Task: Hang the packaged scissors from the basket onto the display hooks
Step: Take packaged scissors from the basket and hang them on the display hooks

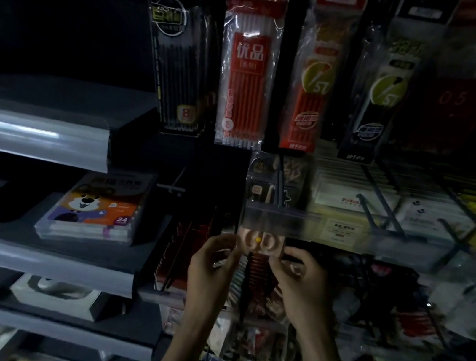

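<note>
Far left, dim light on the pale grey metal shelves [35,135], and on one of them lies a clear plastic box with a cartoon dog label [94,213]. Up above, a black hanging pack of pen refills [175,55] and, just beside it, a red-and-white hanging pack of refills [248,66].

Down to the centre now: the left hand [210,266] is raised, fingers curled in on the left edge of the packaged scissors [264,243], a clear pack with pinkish handle loops showing. The pack sits upright just under the clear plastic price rail [347,232], and a small yellow hook tip [258,239] shows right at its middle; whether the tip has gone through the pack, I cannot tell in this blur.

The right hand [298,280] pinches the pack's right edge, thumb and fingers bent round it. Further right, dark wire display hooks [369,207] jut from rows of pale boxed stock.
</note>
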`<state>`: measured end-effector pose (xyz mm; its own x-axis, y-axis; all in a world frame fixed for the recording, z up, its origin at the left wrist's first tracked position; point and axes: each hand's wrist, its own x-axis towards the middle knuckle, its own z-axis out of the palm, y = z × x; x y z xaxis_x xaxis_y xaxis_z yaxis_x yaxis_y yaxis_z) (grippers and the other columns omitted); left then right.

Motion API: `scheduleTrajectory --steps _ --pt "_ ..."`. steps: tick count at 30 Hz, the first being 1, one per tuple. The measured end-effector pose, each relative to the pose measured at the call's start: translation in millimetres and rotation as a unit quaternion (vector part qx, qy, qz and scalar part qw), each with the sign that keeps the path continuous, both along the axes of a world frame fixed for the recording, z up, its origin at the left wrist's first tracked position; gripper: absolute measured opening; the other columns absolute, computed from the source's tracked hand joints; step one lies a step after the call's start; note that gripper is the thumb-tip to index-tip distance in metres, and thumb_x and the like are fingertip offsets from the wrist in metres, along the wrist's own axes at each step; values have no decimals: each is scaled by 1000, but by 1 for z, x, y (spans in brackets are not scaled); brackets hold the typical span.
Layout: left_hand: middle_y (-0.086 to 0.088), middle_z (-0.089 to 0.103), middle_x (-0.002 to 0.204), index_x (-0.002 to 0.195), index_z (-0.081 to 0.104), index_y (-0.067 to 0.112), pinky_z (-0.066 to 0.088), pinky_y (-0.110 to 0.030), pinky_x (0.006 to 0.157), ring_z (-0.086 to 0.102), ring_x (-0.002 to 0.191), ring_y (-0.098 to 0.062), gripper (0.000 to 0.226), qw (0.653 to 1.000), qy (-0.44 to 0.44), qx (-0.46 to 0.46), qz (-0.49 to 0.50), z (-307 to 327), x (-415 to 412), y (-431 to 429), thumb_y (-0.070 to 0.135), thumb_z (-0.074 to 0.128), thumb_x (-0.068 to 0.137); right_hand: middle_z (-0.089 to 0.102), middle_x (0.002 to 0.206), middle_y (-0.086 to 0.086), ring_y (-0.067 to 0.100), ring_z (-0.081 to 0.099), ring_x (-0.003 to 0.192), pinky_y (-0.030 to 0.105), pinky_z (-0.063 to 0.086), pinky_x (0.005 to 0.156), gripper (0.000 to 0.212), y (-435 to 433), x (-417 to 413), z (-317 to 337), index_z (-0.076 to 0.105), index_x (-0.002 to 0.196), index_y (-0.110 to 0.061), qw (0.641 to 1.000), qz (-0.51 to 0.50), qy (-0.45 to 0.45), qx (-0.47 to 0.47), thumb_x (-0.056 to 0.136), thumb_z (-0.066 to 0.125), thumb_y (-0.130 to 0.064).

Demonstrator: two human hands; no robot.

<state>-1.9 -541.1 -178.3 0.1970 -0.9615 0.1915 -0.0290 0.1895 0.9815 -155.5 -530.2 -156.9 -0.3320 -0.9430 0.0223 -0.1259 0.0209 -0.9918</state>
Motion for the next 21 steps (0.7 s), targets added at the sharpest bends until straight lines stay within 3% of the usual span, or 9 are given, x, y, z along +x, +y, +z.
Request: scheduleTrajectory --steps 3,7,9,11,15,19,21 --pt "12 75 117 116 70 49 62 -45 93 72 111 -9 34 1000 -20 8 -18 -2 3 -2 20 71 100 70 105 -7 14 71 94 38 63 75 21 -4 3 -4 69 106 -35 1000 -11 16 2 90 79 -25" --pt "12 76 120 124 70 41 62 -40 92 71 112 -7 34 1000 -16 9 -22 2 3 -7 16 69 101 68 106 -6 -2 65 79 8 48 54 21 -8 1 1 71 113 -23 999 -20 38 -12 93 76 -23" --pt "11 76 119 126 71 37 62 -35 91 71 112 -5 32 1000 -13 12 -21 7 2 -9 15 69 101 69 106 -5 -6 64 73 7 45 51 21 -12 0 0 72 114 -22 999 -29 42 -19 93 76 -23" --pt "13 76 119 120 70 44 61 -30 91 71 111 -3 34 999 -15 17 -29 10 3 -9 16 69 101 70 104 -6 -8 65 71 8 46 52 21 -13 1 0 72 113 -23 998 -29 49 -16 93 76 -24" --pt "21 75 119 115 68 50 62 -39 94 72 112 -3 38 998 -10 31 -50 9 5 -8 15 70 101 71 97 -11 8 70 89 26 54 67 15 -14 1 -3 72 104 -30 998 -44 41 -15 91 77 -28" --pt "17 74 123 121 66 48 61 -43 97 71 114 -5 37 998 -21 32 -53 9 7 -6 17 71 101 69 100 -5 5 68 86 12 50 53 21 -10 1 -1 70 113 -20 999 -43 -6 -18 93 76 -23" --pt "14 74 124 124 66 47 61 -45 97 71 113 -7 37 998 -25 34 -52 7 10 -4 19 71 100 70 109 1 4 69 85 15 53 56 26 -6 3 1 69 116 -21 998 -50 -26 -16 92 77 -30"
